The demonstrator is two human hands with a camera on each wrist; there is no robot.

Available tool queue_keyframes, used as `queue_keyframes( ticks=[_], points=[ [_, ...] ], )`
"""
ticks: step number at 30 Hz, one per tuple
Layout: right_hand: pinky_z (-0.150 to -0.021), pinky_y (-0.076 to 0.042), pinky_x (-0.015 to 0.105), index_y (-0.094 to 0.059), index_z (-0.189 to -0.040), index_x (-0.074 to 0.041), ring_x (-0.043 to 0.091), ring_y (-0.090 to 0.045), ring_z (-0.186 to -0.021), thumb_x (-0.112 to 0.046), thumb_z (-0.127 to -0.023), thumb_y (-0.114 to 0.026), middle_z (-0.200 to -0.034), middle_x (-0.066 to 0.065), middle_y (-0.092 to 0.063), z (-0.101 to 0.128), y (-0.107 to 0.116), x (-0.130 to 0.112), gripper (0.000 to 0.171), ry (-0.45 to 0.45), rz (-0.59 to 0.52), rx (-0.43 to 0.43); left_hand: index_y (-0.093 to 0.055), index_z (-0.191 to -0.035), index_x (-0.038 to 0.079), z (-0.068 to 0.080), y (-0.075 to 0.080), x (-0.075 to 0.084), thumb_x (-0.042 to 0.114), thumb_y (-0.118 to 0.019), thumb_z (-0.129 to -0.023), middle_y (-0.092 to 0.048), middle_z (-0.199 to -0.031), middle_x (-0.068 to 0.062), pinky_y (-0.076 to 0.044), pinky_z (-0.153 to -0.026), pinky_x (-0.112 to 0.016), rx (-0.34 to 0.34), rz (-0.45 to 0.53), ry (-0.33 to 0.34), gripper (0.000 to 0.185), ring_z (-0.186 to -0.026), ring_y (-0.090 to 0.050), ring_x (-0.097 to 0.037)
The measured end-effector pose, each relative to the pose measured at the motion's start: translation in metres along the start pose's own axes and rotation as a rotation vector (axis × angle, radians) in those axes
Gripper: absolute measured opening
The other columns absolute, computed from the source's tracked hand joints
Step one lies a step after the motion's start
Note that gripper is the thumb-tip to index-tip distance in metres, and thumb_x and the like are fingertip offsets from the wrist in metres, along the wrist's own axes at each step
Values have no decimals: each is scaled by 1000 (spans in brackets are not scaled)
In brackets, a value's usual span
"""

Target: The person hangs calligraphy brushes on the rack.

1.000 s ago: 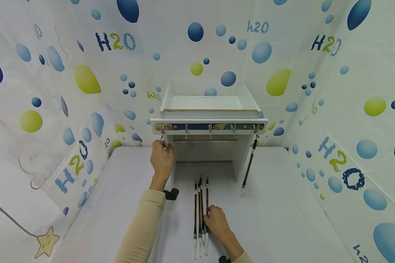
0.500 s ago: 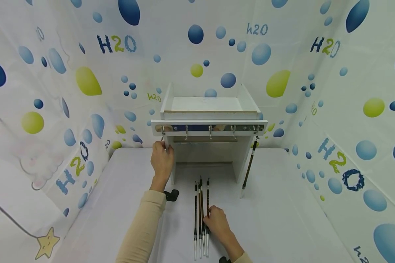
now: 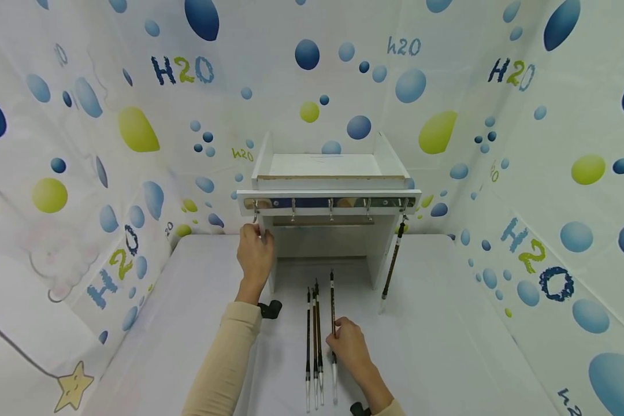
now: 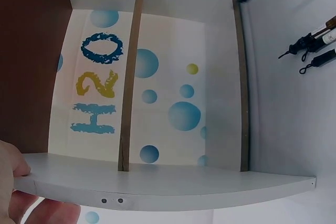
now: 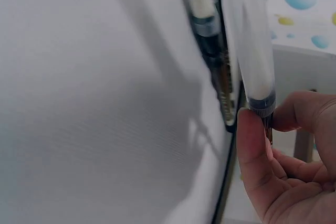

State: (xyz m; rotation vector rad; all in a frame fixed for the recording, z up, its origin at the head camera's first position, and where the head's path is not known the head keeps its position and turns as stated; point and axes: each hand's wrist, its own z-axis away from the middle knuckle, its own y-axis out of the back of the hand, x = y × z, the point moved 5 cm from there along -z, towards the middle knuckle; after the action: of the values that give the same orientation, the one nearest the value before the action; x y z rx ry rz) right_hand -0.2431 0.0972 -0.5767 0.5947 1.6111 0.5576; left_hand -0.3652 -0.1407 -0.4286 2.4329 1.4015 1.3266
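Observation:
My right hand (image 3: 347, 345) pinches one calligraphy brush (image 3: 333, 312) between thumb and fingers (image 5: 251, 145), with its clear cap (image 5: 252, 51) showing close up in the right wrist view. Three more brushes (image 3: 313, 335) lie side by side on the white table just left of it. My left hand (image 3: 255, 254) grips the left side panel of the white hook rack (image 3: 329, 196), fingers curled round its edge (image 4: 16, 174). One brush (image 3: 393, 263) hangs from the rightmost hook.
The rack stands at the back of the white table (image 3: 447, 323), with a row of metal hooks (image 3: 330, 209) under its shelf. Bubble-print curtains (image 3: 73, 144) close in the left, back and right sides. A star sticker (image 3: 74, 382) sits low at the left.
My right hand has taken the rightmost brush out of the row and shifted it forward and slightly right. The left hand has stayed on the rack.

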Motion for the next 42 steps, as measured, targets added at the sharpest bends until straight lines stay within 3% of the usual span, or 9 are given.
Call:
queue_keyframes(
  ticks=[12, 25, 32, 42],
  points=[
    [-50, -41, 20, -65, -112, 5, 8, -49, -60, -8, -82, -68, -75, 1, -60, -1, 25, -17, 33, -7, 6, 83, -55, -102, -6, 0, 0, 1, 12, -61, -94, -60, -95, -24, -49, -59, -54, -19, -6, 11, 20, -74, -63, -43],
    [-47, -39, 20, -63, -116, 1, 5, -44, -57, -8, -84, -66, -80, 1, -60, 3, 56, -47, 33, 59, -1, 160, -55, -102, -5, -1, -1, 0, 12, -61, -93, -60, -95, -23, -49, -60, -55, -10, -10, 9, 20, -74, -63, -44],
    [-49, -44, 19, -61, -117, 1, 4, -52, -63, -6, -84, -65, -82, 1, -61, 7, 71, -59, 33, 102, -31, 196, -55, -103, -4, 0, -2, -1, 14, -61, -94, -60, -97, -23, -50, -61, -55, -20, -14, 17, 21, -75, -64, -43],
    [-55, -47, 20, -59, -117, -1, 8, -58, -70, -6, -86, -64, -86, 4, -64, 9, 89, -67, 32, 92, -32, 236, -55, -103, -4, 0, -3, -2, 14, -61, -94, -60, -96, -23, -49, -60, -55, -8, -14, 12, 21, -75, -64, -43]
  ],
)
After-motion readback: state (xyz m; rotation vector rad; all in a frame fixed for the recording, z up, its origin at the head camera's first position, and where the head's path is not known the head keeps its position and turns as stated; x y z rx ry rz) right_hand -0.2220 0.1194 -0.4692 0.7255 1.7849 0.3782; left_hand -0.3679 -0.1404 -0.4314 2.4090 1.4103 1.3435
